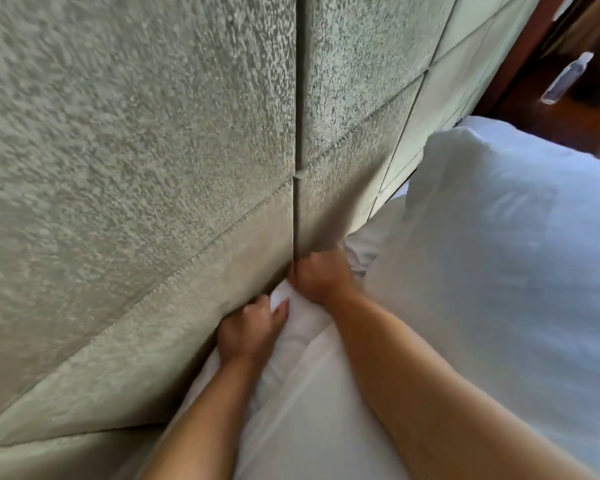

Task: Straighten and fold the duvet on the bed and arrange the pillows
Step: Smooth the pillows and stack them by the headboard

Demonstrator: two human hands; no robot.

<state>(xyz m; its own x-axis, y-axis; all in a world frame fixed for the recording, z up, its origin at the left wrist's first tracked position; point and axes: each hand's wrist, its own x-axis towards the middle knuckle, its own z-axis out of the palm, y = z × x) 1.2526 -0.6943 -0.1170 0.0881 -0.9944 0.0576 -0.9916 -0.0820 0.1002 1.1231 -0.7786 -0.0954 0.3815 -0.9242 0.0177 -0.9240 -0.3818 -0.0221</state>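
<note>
A white pillow (pixel 302 386) lies against the padded grey-green headboard (pixel 136 150), low in the middle of the head view. My left hand (pixel 248 332) grips its upper left edge, fingers tucked between fabric and headboard, thumb on top. My right hand (pixel 319 275) grips the pillow's top corner with curled fingers, right at the headboard seam. A second, larger white pillow (pixel 506 244) stands to the right, leaning towards the headboard. A strip of crumpled white bedding (pixel 361 251) shows between the two pillows.
The headboard fills the left and top of the view, very close. At the far right stands a dark wooden bedside table (pixel 565 109) with a clear plastic bottle (pixel 567 81) lying on it.
</note>
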